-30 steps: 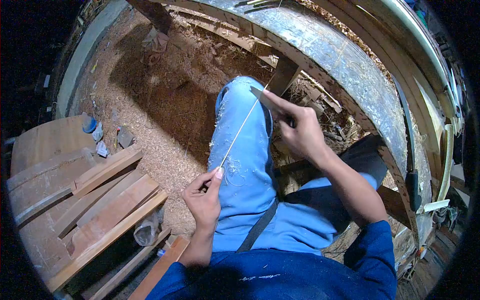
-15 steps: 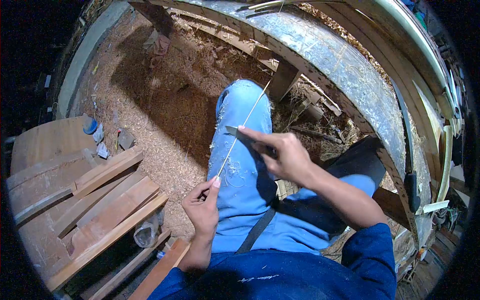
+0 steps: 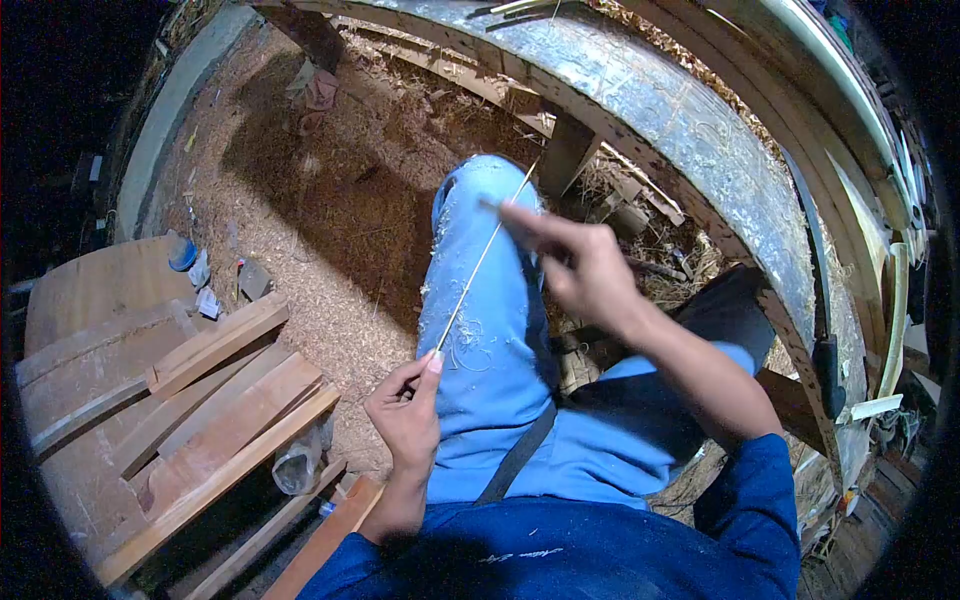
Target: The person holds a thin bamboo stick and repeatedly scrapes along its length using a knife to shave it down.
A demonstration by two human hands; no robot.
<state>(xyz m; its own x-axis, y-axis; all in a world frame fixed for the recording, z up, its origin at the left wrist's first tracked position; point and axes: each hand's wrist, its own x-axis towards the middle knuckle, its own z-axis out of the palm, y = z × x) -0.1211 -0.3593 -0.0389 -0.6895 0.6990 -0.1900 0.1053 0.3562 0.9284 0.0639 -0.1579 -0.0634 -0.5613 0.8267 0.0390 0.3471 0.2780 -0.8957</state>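
Note:
A thin pale strip [image 3: 472, 283] runs diagonally over the blue trouser leg [image 3: 465, 240], from below the knee up past it. Its lower end is pinched between thumb and finger of my left hand [image 3: 408, 400]. Near the strip's upper part, my right hand [image 3: 585, 265] is closed around a knife [image 3: 492, 205], blurred by motion; only the tip of the blade shows beyond the fingers. Curled shavings [image 3: 468, 345] lie on the trouser leg beside the strip.
Wooden pieces [image 3: 235, 425] are stacked on a wooden surface [image 3: 100, 290] at the left. Wood shavings cover the floor [image 3: 330, 330]. A curved, worn bench [image 3: 680, 110] arcs from the top to the right. A blue cap [image 3: 182, 254] and a clear plastic cup [image 3: 296, 468] are at the left.
My right hand with the knife moved down along the strip towards my left hand, then back up towards the knee. My left hand has shifted only slightly and still pinches the strip.

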